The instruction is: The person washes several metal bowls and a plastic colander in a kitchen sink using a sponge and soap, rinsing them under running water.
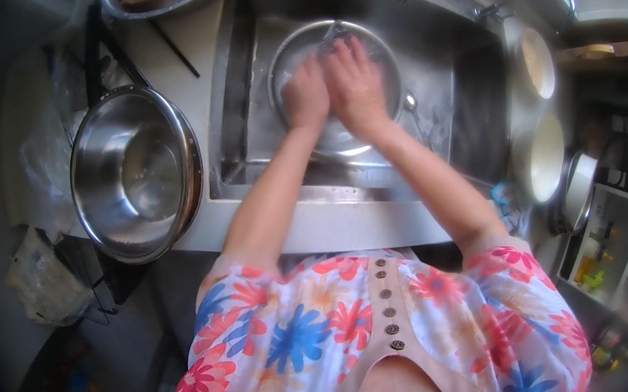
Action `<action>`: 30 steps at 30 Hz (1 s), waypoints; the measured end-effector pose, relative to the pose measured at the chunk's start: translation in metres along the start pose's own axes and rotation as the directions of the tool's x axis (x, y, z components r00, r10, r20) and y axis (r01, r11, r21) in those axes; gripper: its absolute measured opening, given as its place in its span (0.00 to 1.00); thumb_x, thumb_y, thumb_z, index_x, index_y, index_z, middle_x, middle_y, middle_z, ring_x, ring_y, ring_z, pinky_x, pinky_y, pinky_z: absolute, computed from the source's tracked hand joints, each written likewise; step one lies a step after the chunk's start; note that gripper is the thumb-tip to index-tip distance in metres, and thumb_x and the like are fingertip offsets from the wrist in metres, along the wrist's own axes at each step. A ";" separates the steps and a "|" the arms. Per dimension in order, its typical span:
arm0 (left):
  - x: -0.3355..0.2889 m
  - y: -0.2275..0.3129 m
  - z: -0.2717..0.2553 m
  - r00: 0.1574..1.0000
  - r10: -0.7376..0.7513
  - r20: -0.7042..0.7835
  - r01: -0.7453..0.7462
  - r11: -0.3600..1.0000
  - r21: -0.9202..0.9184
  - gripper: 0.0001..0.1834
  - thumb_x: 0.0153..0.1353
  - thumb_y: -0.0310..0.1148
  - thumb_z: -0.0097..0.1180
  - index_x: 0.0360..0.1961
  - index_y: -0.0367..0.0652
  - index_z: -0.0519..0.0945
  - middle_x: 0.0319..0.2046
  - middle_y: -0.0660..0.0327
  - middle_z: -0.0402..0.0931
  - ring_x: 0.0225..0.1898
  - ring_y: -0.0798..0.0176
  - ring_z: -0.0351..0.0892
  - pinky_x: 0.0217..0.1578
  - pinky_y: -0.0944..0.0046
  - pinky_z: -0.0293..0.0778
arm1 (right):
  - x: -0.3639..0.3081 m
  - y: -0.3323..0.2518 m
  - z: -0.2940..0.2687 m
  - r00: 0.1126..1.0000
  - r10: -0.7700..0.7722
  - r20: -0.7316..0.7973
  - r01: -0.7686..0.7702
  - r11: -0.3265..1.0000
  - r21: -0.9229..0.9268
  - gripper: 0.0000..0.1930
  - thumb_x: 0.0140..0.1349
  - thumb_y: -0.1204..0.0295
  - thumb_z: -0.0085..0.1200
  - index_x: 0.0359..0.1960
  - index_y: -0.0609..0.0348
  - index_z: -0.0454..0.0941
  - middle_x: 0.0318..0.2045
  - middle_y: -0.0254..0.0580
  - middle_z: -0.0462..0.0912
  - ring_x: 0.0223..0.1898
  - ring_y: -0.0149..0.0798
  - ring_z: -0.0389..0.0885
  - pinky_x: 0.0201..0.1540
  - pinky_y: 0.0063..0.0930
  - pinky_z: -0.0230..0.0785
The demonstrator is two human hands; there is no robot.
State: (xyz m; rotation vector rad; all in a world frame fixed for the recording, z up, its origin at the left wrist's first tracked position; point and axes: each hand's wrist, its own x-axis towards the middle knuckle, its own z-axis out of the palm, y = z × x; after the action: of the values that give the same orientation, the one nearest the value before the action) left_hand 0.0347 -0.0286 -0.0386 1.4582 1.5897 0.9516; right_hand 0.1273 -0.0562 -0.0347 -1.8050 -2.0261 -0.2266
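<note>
Both hands are over a round metal basin (274, 81) inside the stainless steel sink (258, 143). My left hand (306, 99) is on the basin's left side, its fingers curled in and blurred; what they hold, if anything, is hidden. Close beside it, my right hand (356, 87) lies with fingers stretched out, palm down, slightly smeared by motion. A dark, shiny thing (337, 30) shows past my fingertips near the basin's far rim; its kind is unclear. To the right of the basin, a metal spoon (410, 101) rests in the sink.
Left of the sink stands a large steel bowl (136, 177), seemingly stacked with another. A metal basin (175, 8) sits at the far left. Pale bowls (545, 155) line the right counter. A plastic bag (45, 278) hangs at left; a white rack (616, 234) stands lower right.
</note>
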 end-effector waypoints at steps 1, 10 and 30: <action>-0.002 0.001 0.002 0.999 -0.033 0.034 0.034 0.999 -0.013 0.23 0.59 0.44 0.35 0.25 0.39 0.77 0.23 0.45 0.73 0.28 0.40 0.72 0.31 0.49 0.66 | 0.008 0.014 0.003 0.998 0.012 -0.054 -0.009 0.998 0.067 0.14 0.53 0.68 0.45 0.40 0.60 0.70 0.49 0.51 0.68 0.51 0.53 0.63 0.45 0.44 0.61; -0.010 -0.005 0.001 0.992 0.012 0.126 -0.005 0.998 -0.057 0.27 0.60 0.50 0.32 0.24 0.40 0.76 0.21 0.45 0.72 0.28 0.42 0.71 0.29 0.52 0.65 | -0.015 -0.004 -0.013 0.999 -0.041 -0.033 0.041 0.999 -0.007 0.15 0.52 0.72 0.47 0.42 0.65 0.68 0.47 0.57 0.68 0.50 0.58 0.65 0.49 0.43 0.59; 0.005 -0.016 0.001 0.998 -0.014 0.054 0.024 0.983 -0.179 0.28 0.59 0.49 0.33 0.20 0.37 0.76 0.22 0.44 0.72 0.29 0.40 0.71 0.30 0.50 0.64 | -0.002 -0.015 0.005 0.999 0.031 0.018 -0.030 0.999 -0.023 0.19 0.49 0.69 0.46 0.46 0.57 0.67 0.53 0.51 0.61 0.57 0.52 0.54 0.50 0.55 0.52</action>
State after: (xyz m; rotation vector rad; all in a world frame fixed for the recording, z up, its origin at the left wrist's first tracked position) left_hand 0.0289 -0.0246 -0.0539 1.3299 1.4383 1.0107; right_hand 0.1120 -0.0588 -0.0376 -1.8570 -2.0148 -0.2255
